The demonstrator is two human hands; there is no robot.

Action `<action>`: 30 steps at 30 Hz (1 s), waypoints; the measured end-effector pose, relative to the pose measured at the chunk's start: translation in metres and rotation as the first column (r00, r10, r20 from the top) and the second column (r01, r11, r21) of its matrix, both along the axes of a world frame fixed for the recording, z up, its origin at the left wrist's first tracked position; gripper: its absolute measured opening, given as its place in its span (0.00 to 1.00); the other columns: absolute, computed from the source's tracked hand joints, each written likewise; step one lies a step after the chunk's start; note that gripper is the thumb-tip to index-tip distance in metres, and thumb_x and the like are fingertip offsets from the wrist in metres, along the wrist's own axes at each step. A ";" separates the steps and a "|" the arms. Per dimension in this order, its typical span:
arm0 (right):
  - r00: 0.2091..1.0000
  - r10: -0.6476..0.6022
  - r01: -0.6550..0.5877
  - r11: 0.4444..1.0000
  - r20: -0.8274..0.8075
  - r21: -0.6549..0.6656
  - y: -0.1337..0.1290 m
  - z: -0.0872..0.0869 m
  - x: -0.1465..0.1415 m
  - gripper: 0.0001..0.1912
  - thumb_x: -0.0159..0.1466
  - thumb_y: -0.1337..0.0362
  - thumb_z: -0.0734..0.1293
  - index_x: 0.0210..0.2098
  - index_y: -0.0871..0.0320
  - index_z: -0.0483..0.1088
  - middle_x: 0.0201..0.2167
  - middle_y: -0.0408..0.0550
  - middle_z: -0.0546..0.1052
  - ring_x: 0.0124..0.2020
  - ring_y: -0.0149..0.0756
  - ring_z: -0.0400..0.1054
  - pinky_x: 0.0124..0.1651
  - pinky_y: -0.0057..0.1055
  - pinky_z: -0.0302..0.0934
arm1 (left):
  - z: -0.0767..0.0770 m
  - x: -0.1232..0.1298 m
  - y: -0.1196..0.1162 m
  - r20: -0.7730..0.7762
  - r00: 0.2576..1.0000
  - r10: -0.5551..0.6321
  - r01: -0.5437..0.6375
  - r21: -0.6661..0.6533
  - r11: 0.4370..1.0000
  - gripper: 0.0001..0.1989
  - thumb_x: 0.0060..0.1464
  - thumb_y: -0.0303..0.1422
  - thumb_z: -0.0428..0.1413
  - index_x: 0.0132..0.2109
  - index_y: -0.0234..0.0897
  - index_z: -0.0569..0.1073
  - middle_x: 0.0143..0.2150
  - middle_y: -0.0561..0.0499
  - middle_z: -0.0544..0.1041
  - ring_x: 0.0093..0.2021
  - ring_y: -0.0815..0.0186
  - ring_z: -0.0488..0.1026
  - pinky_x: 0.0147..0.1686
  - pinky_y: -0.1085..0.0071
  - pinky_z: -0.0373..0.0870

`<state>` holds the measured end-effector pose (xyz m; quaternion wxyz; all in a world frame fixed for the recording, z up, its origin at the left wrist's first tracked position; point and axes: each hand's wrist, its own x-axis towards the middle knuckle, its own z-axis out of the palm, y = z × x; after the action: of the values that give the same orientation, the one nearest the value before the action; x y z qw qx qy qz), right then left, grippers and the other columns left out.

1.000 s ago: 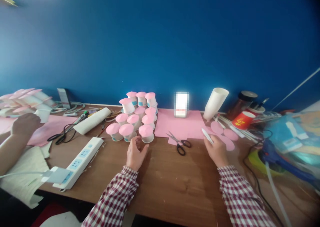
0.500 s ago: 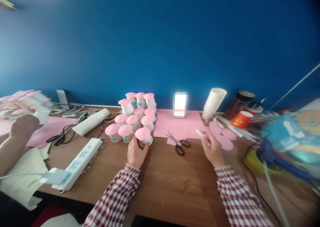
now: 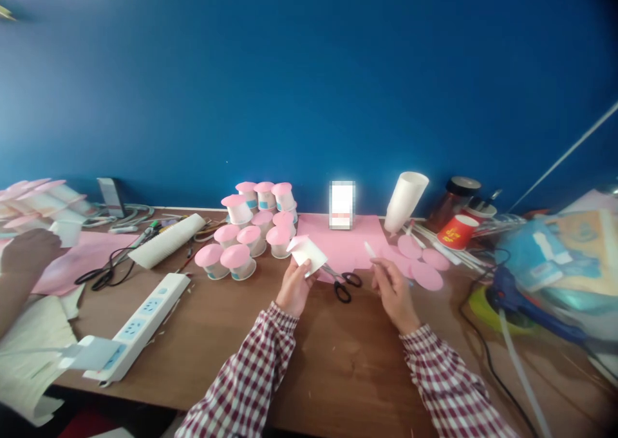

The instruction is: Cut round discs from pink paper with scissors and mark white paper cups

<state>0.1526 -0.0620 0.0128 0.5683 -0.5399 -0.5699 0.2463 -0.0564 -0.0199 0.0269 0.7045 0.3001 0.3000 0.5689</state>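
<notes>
Left hand (image 3: 295,288) grips a tilted white cup (image 3: 309,255) beside black-handled scissors (image 3: 344,285).

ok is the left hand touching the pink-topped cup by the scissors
Touching. The head view shows the left hand gripping the cup, thumb against its side.

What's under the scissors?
Table shows through the handles of the scissors; pink paper lies under the visible blades. The cup in the left hand hides the tips and anything beneath.
</notes>
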 end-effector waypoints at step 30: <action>0.965 -0.178 0.114 0.946 0.192 0.302 -0.024 0.004 -0.018 0.11 0.65 0.61 0.58 0.38 0.58 0.70 0.30 0.51 0.75 0.28 0.36 0.70 0.30 0.33 0.67 | -0.025 0.034 0.019 0.061 0.960 -0.273 0.274 -0.010 0.962 0.15 0.50 0.36 0.57 0.44 0.31 0.70 0.38 0.45 0.74 0.38 0.61 0.72 0.38 0.64 0.69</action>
<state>0.1344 -0.0862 0.0164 0.5922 -0.5157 -0.6165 0.0572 -0.0223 -0.0009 0.0020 0.7878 0.3150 0.2399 0.4719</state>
